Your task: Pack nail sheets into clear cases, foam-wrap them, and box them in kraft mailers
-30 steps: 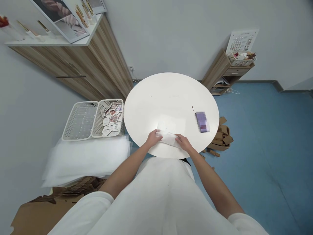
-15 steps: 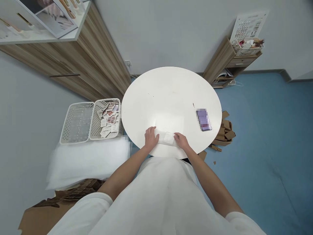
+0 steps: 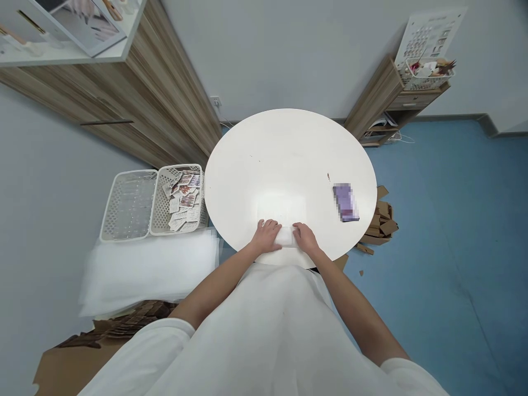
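Note:
A small white wrapped packet [image 3: 284, 237] lies near the front edge of the white round table [image 3: 289, 143]. My left hand [image 3: 266, 237] spans its left end, fingers along the far side and thumb along the near side. At the right end, my right hand [image 3: 304, 237] grips the packet with curled fingers. What the white wrapping holds inside is hidden. Both palms face down and sit close together.
A purple blurred item [image 3: 345, 202] lies on the table's right side. To the left stand a white basket of printed cards [image 3: 181, 199], a basket of clear pieces [image 3: 131, 204] and stacked white sheets [image 3: 152, 269]. Cardboard scraps [image 3: 379, 223] lie on the right-hand floor.
My left hand has slid right over the packet's left part, nearer to my right hand. Less of the white packet shows between them. My right hand stays at its right end.

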